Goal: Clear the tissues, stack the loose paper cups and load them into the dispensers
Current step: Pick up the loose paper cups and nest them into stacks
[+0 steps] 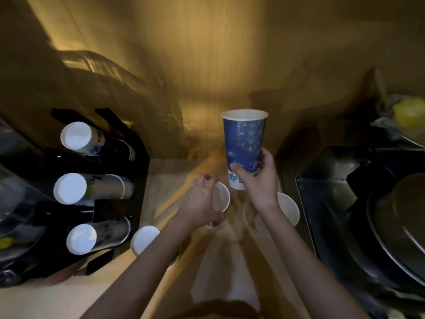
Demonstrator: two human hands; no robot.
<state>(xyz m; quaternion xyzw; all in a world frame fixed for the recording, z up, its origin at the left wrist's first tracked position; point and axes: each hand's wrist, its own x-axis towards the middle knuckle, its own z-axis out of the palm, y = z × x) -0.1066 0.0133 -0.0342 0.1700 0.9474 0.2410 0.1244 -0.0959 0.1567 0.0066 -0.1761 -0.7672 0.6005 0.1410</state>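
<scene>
Your right hand (259,178) pinches a tall blue paper cup (243,143) near its base, thumb on the front and fingers curled behind, holding it upright above the tabletop (165,171). Your left hand (200,201) curls around the rim of a second cup (220,196) that sits just beside and below the blue one; whether the grip is fully closed is hard to tell through the blur. Another loose cup (288,209) stands behind your right wrist, and one more (145,239) lies near your left forearm, close to the dispenser rack (138,146). The rack's three tubes already show cup bottoms (76,135), so it looks partly loaded. No tissues are visible on the tabletop, so that part seems finished, though the dim light hides much. As I judge it, you are mid-way: stacking is under way with at least four cups loose, and loading the stack is left
</scene>
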